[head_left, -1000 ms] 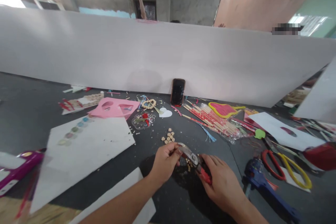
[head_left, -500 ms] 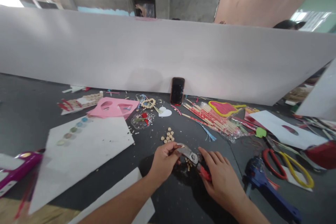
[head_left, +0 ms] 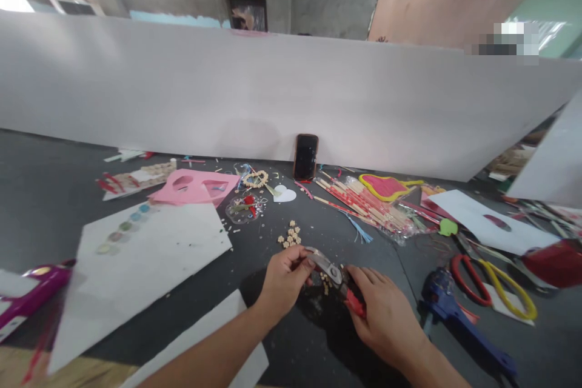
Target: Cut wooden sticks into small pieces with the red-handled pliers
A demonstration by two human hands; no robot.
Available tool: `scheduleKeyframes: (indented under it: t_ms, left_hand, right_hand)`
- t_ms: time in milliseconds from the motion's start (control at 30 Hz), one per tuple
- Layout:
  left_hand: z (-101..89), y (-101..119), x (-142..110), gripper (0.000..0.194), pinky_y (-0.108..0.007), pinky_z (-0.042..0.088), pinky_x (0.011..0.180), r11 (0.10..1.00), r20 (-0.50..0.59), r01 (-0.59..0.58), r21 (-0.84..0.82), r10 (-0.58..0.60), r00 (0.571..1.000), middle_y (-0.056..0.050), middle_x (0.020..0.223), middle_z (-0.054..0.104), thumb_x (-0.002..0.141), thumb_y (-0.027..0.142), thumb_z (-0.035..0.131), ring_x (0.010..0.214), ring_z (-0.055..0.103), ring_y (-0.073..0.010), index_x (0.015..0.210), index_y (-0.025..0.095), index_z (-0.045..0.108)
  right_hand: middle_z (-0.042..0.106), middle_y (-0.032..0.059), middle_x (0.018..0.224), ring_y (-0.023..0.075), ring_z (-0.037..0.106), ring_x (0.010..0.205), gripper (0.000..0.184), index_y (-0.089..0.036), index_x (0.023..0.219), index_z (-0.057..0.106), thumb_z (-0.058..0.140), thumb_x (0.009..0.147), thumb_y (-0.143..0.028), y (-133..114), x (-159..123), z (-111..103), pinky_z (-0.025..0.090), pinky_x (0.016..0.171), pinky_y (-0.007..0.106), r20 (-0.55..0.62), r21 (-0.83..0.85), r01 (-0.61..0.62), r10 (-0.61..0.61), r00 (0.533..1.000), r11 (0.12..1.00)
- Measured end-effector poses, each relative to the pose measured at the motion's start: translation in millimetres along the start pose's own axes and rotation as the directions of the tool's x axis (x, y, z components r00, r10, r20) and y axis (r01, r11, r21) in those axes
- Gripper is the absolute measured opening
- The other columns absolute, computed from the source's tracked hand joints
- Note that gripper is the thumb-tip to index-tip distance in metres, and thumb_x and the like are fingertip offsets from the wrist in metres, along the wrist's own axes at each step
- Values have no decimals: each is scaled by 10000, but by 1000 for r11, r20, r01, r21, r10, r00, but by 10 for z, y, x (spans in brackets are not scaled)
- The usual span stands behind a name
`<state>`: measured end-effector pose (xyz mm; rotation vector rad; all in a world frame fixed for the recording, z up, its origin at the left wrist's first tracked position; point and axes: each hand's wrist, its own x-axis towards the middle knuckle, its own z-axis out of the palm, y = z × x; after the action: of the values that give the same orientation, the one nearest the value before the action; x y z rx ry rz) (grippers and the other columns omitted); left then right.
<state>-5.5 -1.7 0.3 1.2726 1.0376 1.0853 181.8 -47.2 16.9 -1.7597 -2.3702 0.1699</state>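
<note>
At either end of pliers [head_left: 335, 273], hands [head_left: 284, 276] [head_left: 386, 312] curl closed

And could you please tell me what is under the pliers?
Small tan pieces show below the pliers, which the right hand holds. The pliers, that hand and the left hand cover other parts of the table, so anything else beneath them is hidden.

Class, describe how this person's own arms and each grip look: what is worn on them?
The left forearm and right forearm show no sleeves. The left grip and right grip are ungloved, five-fingered hands; no watch or ring is visible.
</note>
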Motion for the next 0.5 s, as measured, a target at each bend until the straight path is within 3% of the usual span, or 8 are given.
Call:
scheduleKeyframes:
  t_ms: [300,500]
  left_hand:
    - [10,-44,19,123,-170,374,469,998,-32,15,-57,-17,999,30,592,559,747,256,539,475,494,-78,767,146,590]
    - [2,4,24,117,-181,359,474,999,-25,14,-45,-15,1000,34,540,537,725,247,547,476,468,-86,700,149,607]
  right_hand:
    - [584,111,1044,249,503,940,434,-154,1161,482,462,733,-227,8,38,46,365,819,392,-70,-47,10,-14,997,999]
    - [579,109,1065,247,478,948,495,-170,1237,438,457,745,-218,17,42,15,346,793,384,-90,-73,26,-33,995,997]
